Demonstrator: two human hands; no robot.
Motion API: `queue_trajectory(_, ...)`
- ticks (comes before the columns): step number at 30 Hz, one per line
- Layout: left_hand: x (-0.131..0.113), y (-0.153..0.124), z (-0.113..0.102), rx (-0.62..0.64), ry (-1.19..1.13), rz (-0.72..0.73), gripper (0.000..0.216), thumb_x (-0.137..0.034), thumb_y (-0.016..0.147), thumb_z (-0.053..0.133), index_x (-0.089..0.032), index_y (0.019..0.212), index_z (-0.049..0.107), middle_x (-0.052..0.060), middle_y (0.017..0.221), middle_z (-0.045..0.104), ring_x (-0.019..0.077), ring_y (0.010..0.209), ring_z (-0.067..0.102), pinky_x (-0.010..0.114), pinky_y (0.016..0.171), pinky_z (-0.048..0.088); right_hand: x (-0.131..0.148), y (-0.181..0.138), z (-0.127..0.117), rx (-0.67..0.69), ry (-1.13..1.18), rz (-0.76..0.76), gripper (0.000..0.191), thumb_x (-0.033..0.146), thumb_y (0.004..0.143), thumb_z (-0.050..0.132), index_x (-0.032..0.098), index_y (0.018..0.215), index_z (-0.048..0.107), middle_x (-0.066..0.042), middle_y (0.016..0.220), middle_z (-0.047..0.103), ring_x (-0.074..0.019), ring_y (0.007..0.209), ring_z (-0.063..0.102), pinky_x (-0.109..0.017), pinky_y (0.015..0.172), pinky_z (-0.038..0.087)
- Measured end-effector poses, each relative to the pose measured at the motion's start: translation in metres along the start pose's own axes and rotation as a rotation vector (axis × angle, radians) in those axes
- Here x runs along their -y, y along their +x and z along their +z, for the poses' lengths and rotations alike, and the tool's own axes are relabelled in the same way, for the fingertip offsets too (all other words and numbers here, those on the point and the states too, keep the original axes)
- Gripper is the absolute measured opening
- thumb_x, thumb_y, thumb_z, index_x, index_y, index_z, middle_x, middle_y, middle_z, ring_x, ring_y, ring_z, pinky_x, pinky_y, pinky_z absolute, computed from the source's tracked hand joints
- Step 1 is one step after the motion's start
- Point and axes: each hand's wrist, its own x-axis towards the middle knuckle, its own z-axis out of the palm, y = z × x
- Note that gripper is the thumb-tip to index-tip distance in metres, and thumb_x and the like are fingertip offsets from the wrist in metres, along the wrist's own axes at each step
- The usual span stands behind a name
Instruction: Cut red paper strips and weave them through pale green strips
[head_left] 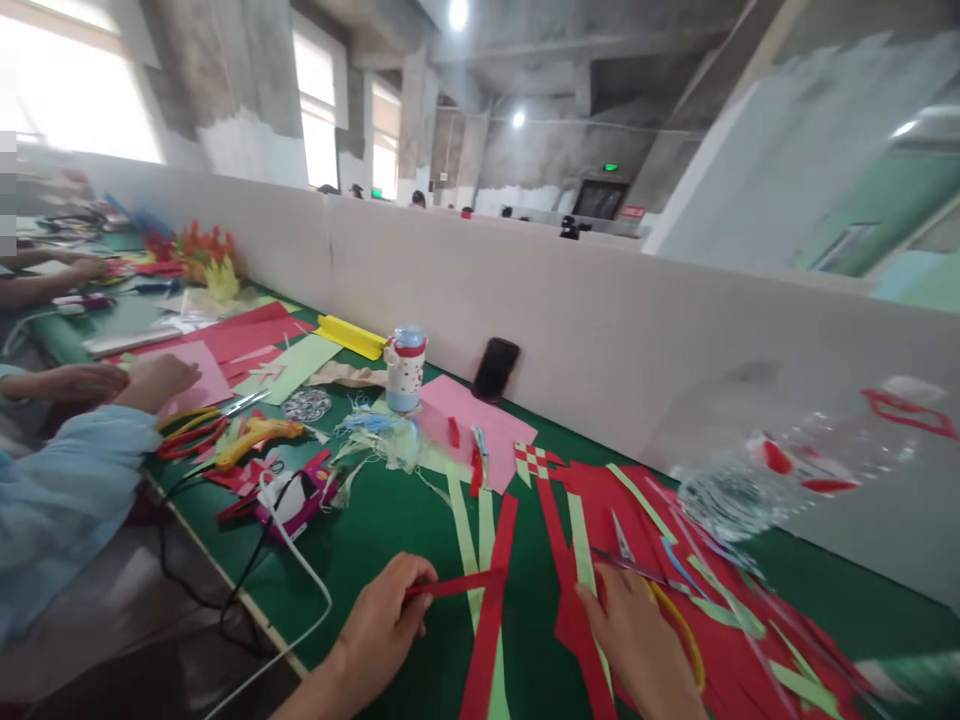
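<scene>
Left of the scissors [624, 540], your left hand [386, 620] pinches a red strip [459, 584], its length pointing toward them; your right hand [637, 625], farther from it, partly covers them, grip unclear.

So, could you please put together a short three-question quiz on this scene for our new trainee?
1. What is the left hand pinching?
2. True or false: in this view, the clear plastic bottle is to the right of the phone.
3. Fill in the blank: the small checked weave combines red with pale ____.

Key:
1. A red paper strip.
2. True.
3. Green.
</scene>
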Motion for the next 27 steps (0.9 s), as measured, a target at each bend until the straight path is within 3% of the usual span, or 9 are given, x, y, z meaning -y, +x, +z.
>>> queue_trajectory(4,0.001,-0.003,0.001,0.012,-0.058,0.003,0.016,-0.019,0.090,0.045,-0.025,0.096,0.059,0.000,0.088,0.062,0.0128,0.063,0.062,0.025,0.063,0.046,-0.004,0.006,-0.002,0.108,0.036,0.103,0.036,0.042,0.091,0.037,0.020,0.096,0.065,-0.016,0.106,0.068,-0.0304,0.094,0.069,-0.036,0.066,0.050)
queue_trajectory(7,0.002,-0.005,0.000,0.023,-0.105,-0.018,0.015,-0.018,0.088,0.047,-0.024,0.094,0.059,-0.001,0.085,0.061,0.0125,0.063,0.061,0.025,0.063,0.044,-0.007,0.009,-0.002,0.116,0.109,0.119,0.034,0.044,0.088,0.036,0.024,0.087,0.064,-0.012,0.098,0.070,-0.0286,0.087,0.070,-0.036,0.064,0.049)
queue_trajectory(12,0.000,-0.002,-0.002,0.062,-0.249,-0.102,0.013,-0.025,0.088,0.046,-0.022,0.093,0.057,-0.002,0.072,0.061,0.0144,0.064,0.064,0.024,0.061,0.046,-0.006,0.003,-0.008,-0.093,0.286,0.137,0.035,0.054,0.080,0.043,0.026,0.082,0.064,-0.010,0.087,0.073,-0.0310,0.082,0.070,-0.037,0.064,0.050)
queue_trajectory(17,-0.004,0.003,-0.002,0.172,-0.350,-0.165,0.020,-0.037,0.086,0.047,-0.020,0.095,0.056,-0.005,0.062,0.055,0.0147,0.052,0.060,0.023,0.048,0.042,0.008,-0.017,-0.050,-0.260,0.503,0.274,0.038,0.060,0.076,0.053,0.024,0.082,0.065,-0.008,0.076,0.073,-0.0292,0.070,0.069,-0.032,0.053,0.046)
queue_trajectory(20,-0.004,0.007,-0.002,0.179,-0.321,-0.150,0.028,-0.041,0.084,0.055,-0.020,0.102,0.060,-0.003,0.074,0.059,0.0131,0.052,0.055,0.025,0.054,0.044,0.025,-0.031,-0.068,-0.402,0.841,0.308,0.042,0.061,0.073,0.066,0.021,0.085,0.065,-0.006,0.073,0.071,-0.0244,0.067,0.066,-0.029,0.056,0.048)
queue_trajectory(22,-0.003,0.009,-0.001,0.132,-0.279,-0.145,0.034,-0.043,0.082,0.061,-0.022,0.109,0.062,0.001,0.089,0.063,0.0127,0.055,0.051,0.027,0.057,0.043,0.039,-0.039,-0.069,-0.368,1.114,0.332,0.044,0.060,0.075,0.070,0.020,0.092,0.065,-0.003,0.072,0.070,-0.0191,0.056,0.060,-0.026,0.049,0.044)
queue_trajectory(25,-0.004,0.010,-0.001,0.052,-0.243,-0.151,0.039,-0.049,0.081,0.064,-0.025,0.113,0.062,0.007,0.122,0.056,0.0099,0.054,0.044,0.029,0.060,0.042,0.060,-0.049,-0.056,-0.182,1.436,0.296,0.038,0.053,0.076,0.076,0.020,0.092,0.065,-0.001,0.071,0.067,-0.0147,0.052,0.056,-0.023,0.047,0.041)
queue_trajectory(27,-0.009,0.007,0.002,0.049,-0.268,-0.163,0.042,-0.054,0.083,0.062,-0.026,0.114,0.063,0.007,0.124,0.056,0.0117,0.059,0.049,0.029,0.065,0.044,0.073,-0.055,-0.045,-0.125,1.543,0.299,0.037,0.051,0.075,0.078,0.019,0.091,0.066,-0.001,0.070,0.067,-0.0132,0.051,0.054,-0.022,0.046,0.041)
